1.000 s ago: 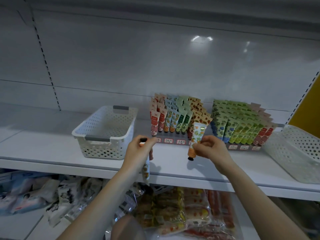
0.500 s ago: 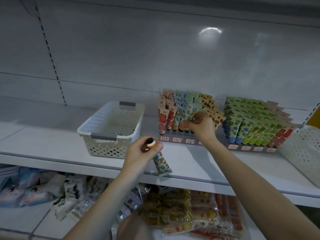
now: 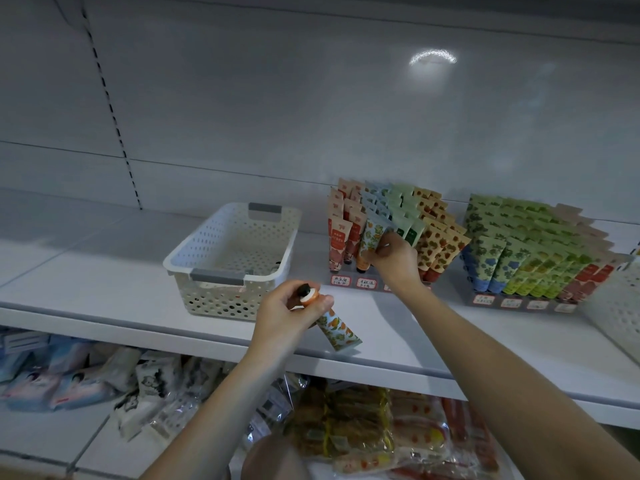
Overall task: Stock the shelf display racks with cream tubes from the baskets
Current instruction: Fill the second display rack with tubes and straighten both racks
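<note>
Gripping a tube (image 3: 337, 332) near its cap with left hand (image 3: 287, 317); pinching second tube (image 3: 370, 237) in left rack (image 3: 349, 281) with right hand (image 3: 396, 263).

Cream basket (image 3: 221, 299), grey handles (image 3: 217, 276)

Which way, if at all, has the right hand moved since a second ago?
Yes: the right hand went forward, from in front of the grey tiered display rack into its front tubes.
</note>
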`<state>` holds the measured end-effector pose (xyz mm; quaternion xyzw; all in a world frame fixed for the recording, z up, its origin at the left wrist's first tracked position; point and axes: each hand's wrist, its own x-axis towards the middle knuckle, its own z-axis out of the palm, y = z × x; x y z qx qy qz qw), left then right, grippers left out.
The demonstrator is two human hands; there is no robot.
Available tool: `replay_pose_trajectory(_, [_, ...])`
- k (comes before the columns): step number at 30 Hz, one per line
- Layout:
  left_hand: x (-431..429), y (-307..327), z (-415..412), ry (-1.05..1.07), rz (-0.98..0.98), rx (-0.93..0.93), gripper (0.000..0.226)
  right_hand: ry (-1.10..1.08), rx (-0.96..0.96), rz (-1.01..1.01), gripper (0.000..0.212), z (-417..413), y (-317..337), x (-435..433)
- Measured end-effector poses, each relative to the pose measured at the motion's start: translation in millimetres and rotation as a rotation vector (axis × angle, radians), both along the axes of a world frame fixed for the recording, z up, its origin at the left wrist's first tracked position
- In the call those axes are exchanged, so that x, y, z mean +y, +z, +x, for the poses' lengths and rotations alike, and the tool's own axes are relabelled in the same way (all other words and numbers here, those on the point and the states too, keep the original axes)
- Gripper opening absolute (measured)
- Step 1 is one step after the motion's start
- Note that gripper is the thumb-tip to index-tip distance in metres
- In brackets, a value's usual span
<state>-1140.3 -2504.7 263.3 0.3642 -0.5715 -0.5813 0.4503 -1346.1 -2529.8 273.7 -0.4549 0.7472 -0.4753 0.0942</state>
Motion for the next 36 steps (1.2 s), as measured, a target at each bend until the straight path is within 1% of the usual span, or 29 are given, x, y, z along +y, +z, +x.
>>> replay_pose_trajectory(9, [-1,-5,0,-0.014,0.016,0.0,0.014,0.011,0.09,0.048,0.039,-1,1,-5])
replay_pose_trajectory(11, [-1,-7,1,-0.015,0.017,-0.005,0.014,0.015,0.117,0.068,0.035,-1,1,-6])
replay_pose_trajectory(14, [-2,-8,2,-0.017,0.018,-0.01,0.014,0.024,0.127,0.079,0.017,-2,2,-6])
replay_pose_trajectory(15, [-2,-8,2,-0.019,0.018,-0.01,0.014,0.024,0.132,0.08,0.015,-2,2,-7])
replay_pose_trajectory(16, [-2,-8,2,-0.021,0.018,-0.009,0.014,0.022,0.134,0.081,0.017,-3,1,-7])
replay_pose_trajectory(19, [-2,-10,2,-0.019,0.013,-0.016,0.013,0.01,0.137,0.073,0.033,-4,-2,-8])
replay_pose_trajectory(20, [-2,-10,2,-0.018,0.01,-0.019,0.013,0.007,0.136,0.068,0.034,-4,-3,-8])
replay_pose_trajectory(24, [-2,-12,2,-0.018,0.023,-0.007,0.013,0.024,0.137,0.058,0.015,-4,-5,-9])
replay_pose_trajectory(29, [-3,-13,3,-0.015,0.029,0.005,0.014,0.033,0.162,0.077,0.014,-3,-12,-11])
replay_pose_trajectory(36, [-4,-14,3,-0.014,0.022,-0.002,0.013,0.017,0.148,0.161,0.016,-7,-7,-11])
